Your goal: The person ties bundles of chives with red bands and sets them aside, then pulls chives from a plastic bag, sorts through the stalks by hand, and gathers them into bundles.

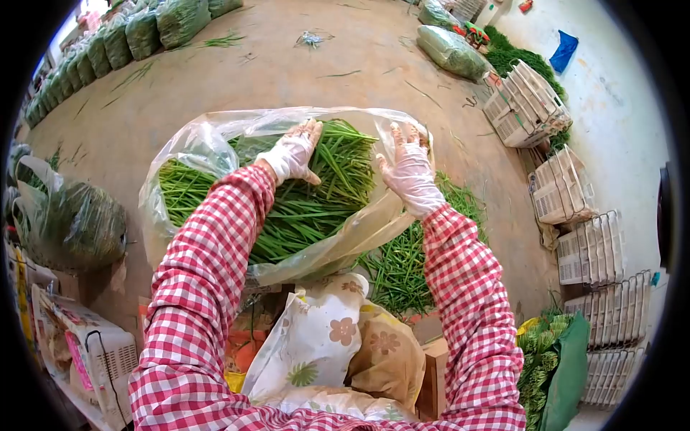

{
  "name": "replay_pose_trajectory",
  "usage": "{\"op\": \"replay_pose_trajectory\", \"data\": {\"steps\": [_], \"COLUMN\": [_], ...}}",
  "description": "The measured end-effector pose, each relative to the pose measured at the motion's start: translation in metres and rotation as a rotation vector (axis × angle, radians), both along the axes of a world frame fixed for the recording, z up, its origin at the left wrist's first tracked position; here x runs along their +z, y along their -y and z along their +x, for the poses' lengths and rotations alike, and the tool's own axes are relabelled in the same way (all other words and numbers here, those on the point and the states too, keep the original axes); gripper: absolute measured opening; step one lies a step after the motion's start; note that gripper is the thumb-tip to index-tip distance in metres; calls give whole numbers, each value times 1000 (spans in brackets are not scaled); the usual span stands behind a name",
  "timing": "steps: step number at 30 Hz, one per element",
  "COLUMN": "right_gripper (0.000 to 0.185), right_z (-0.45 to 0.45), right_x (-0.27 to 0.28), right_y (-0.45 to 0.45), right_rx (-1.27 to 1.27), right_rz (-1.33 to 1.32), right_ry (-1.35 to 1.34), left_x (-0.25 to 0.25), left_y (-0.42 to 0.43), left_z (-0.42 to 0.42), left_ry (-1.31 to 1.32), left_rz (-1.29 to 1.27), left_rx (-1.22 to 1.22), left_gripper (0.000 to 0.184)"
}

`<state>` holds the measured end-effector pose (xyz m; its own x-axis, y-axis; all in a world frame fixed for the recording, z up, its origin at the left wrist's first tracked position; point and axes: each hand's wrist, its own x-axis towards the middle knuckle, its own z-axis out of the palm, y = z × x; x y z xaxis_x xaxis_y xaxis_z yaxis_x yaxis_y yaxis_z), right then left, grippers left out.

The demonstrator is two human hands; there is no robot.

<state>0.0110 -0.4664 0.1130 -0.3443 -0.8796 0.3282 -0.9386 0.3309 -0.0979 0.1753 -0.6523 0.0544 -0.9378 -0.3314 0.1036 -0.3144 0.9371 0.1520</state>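
"While the person bends over the clear plastic bag [330, 248], how does the left hand [291, 154] stand?"

"Gloved and open, it lies on the green stalks [345, 161], its fingers pointing away from the body and its thumb held out to the side."

"And the right hand [415, 176]?"

"Also gloved, it is at the bag's right edge, open, with the fingers spread and the thumb well apart. Whether the fingertips touch the film, the viewer cannot tell."

"Where exactly are the stalks?"

"Inside the bag, piled lengthwise, with the open plastic rim around them. Loose greens [399, 273] lie just beside the bag, near the right forearm."

"What is around the person?"

"Between the 2 checked sleeves [198, 280], a flower-printed cloth [316, 337] lies below the bag. To the left, a stuffed bag [83, 223] stands on the floor [287, 79]; farther off at upper left runs a row of filled bags [118, 43]. To the right, white crates [557, 201] stand along the pale wall [618, 144]."
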Motion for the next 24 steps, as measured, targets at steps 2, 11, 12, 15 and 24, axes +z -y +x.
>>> {"op": "replay_pose_trajectory", "data": {"steps": [2,11,12,15,24], "right_gripper": [68,63,62,61,54], "right_z": [-9,-20,-21,-24,-25], "right_x": [-2,-2,-3,-3,-2], "right_y": [-2,-10,-10,-14,-22], "right_rx": [-24,68,84,88,39], "right_rz": [48,-16,-21,-35,-94], "right_ry": [-14,46,64,110,145], "left_x": [2,5,0,-9,-17], "left_y": [13,69,70,64,70], "left_z": [-8,-33,-33,-26,-18], "left_ry": [75,274,275,186,261], "left_rz": [24,553,552,731,582], "left_rx": [26,154,152,193,187], "left_gripper": [116,107,107,110,91]}}
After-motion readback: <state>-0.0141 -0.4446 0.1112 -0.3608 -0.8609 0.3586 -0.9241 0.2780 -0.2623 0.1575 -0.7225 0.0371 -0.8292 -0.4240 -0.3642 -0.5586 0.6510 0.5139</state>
